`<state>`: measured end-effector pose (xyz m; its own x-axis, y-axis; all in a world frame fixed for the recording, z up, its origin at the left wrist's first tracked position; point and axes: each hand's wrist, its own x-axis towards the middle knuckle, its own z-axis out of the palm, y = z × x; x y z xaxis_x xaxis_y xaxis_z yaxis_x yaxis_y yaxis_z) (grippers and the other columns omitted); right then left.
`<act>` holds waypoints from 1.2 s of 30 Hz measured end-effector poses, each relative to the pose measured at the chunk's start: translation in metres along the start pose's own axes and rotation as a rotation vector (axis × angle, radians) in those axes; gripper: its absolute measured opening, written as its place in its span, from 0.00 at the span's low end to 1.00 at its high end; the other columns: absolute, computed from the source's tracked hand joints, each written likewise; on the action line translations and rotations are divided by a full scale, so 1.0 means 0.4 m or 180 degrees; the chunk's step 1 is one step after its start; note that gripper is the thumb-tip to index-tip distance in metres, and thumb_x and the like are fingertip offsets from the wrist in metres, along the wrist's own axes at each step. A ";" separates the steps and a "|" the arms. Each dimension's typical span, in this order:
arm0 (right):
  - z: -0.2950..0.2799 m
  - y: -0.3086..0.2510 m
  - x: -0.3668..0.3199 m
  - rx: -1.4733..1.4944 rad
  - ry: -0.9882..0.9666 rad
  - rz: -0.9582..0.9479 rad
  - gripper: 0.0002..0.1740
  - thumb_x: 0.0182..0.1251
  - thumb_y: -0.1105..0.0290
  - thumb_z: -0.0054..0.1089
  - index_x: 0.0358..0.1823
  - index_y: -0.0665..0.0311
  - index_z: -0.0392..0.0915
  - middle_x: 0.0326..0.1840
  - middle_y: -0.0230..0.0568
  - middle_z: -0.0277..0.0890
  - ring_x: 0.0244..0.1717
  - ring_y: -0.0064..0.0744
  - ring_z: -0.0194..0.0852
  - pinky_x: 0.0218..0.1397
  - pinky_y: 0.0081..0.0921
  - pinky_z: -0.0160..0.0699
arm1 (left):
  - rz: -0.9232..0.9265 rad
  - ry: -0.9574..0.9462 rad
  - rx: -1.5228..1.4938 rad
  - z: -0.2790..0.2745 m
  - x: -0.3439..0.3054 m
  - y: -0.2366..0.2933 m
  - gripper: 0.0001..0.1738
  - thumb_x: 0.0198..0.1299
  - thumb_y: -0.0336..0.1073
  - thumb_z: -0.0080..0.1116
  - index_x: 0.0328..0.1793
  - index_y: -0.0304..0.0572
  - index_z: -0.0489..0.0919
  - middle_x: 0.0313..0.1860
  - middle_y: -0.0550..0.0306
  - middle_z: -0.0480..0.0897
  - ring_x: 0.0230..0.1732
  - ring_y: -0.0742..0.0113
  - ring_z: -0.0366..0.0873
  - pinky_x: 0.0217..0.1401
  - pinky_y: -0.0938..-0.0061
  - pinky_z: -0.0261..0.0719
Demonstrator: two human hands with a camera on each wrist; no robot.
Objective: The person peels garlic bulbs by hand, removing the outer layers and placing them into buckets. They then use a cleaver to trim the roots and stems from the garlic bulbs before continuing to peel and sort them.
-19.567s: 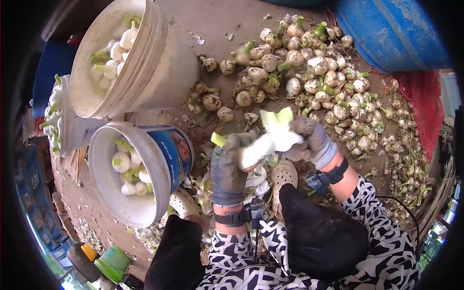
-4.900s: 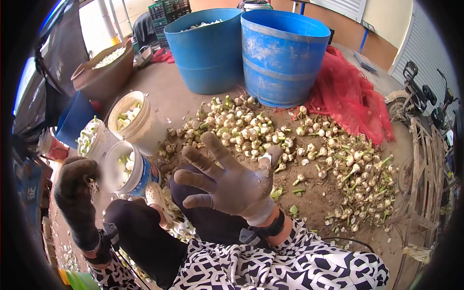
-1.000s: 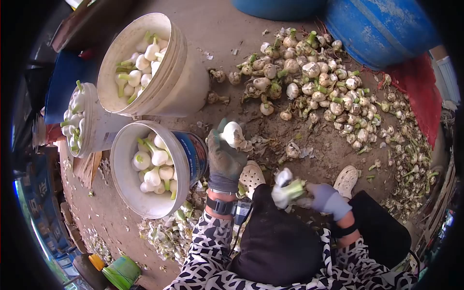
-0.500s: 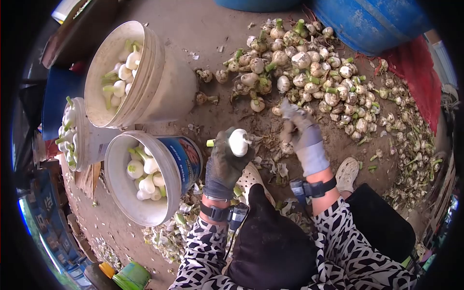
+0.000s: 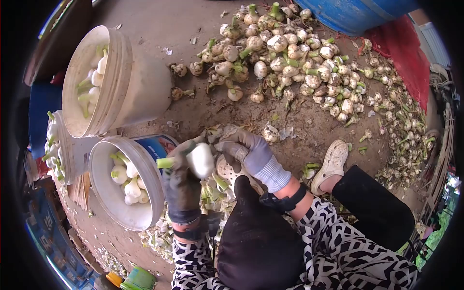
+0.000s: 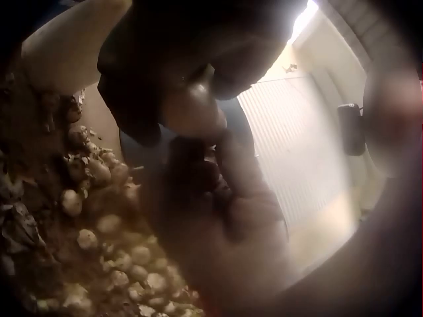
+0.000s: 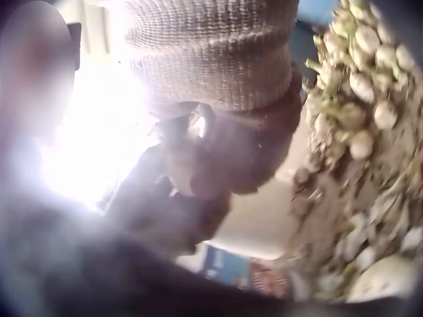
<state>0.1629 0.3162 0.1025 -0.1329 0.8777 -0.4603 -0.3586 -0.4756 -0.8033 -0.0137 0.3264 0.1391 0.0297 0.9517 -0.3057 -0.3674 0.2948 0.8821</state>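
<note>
My gloved left hand (image 5: pixel 183 176) grips a peeled white garlic bulb (image 5: pixel 200 160) whose cut green stem points left in the head view. My right hand (image 5: pixel 256 157), in a grey glove, has curled fingers, with thumb and fingertips right at the bulb's root end. The left wrist view shows the garlic bulb (image 6: pixel 192 112) between dark glove fingers above and the right hand's fingers below. In the right wrist view the right glove's cuff (image 7: pixel 211 53) is clear, but the fingers are dark against glare. Several peeled garlic bulbs (image 5: pixel 130 188) lie in the blue-labelled bucket (image 5: pixel 157 193) left of my hands.
A larger white bucket (image 5: pixel 150 92) and another bucket (image 5: pixel 79 145) also hold peeled garlic. A heap of unpeeled garlic (image 5: pixel 290 58) spreads ahead and right, below a blue barrel (image 5: pixel 348 14). Husks (image 5: pixel 159 241) cover the ground by my feet in clogs (image 5: pixel 331 164).
My right hand, holding stripped leaves by my knee a second ago, has swung up and then left to the bulb. The left hand has kept the garlic, moving slightly left in view.
</note>
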 end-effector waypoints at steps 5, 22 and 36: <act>-0.179 0.178 0.004 -0.4767 -0.0073 -0.0790 0.17 0.64 0.55 0.55 0.51 0.52 0.79 0.50 0.40 0.81 0.52 0.49 0.77 0.63 0.50 0.65 | 0.1595 0.1059 0.2003 -0.127 -0.066 0.177 0.27 0.67 0.54 0.55 0.61 0.40 0.76 0.59 0.38 0.78 0.60 0.44 0.77 0.63 0.54 0.75; -0.061 0.094 0.064 0.0556 0.0957 0.0151 0.24 0.73 0.51 0.53 0.59 0.62 0.75 0.47 0.36 0.78 0.39 0.29 0.76 0.43 0.27 0.76 | 0.1769 -0.0471 0.2833 0.050 0.061 -0.156 0.45 0.46 0.35 0.77 0.71 0.39 0.65 0.63 0.42 0.73 0.62 0.47 0.75 0.64 0.62 0.74; -0.064 -0.054 0.021 -0.0595 0.0204 -0.0037 0.13 0.68 0.62 0.62 0.34 0.66 0.82 0.25 0.28 0.76 0.22 0.15 0.70 0.23 0.17 0.68 | -0.0243 -0.0896 -0.0185 0.002 0.049 -0.128 0.41 0.50 0.40 0.73 0.70 0.36 0.68 0.67 0.45 0.70 0.67 0.55 0.70 0.68 0.63 0.71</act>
<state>0.1932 0.3324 0.1064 -0.0685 0.8806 -0.4689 -0.1812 -0.4732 -0.8621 0.0063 0.3299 0.0881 0.3132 0.9157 -0.2518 -0.4066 0.3689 0.8358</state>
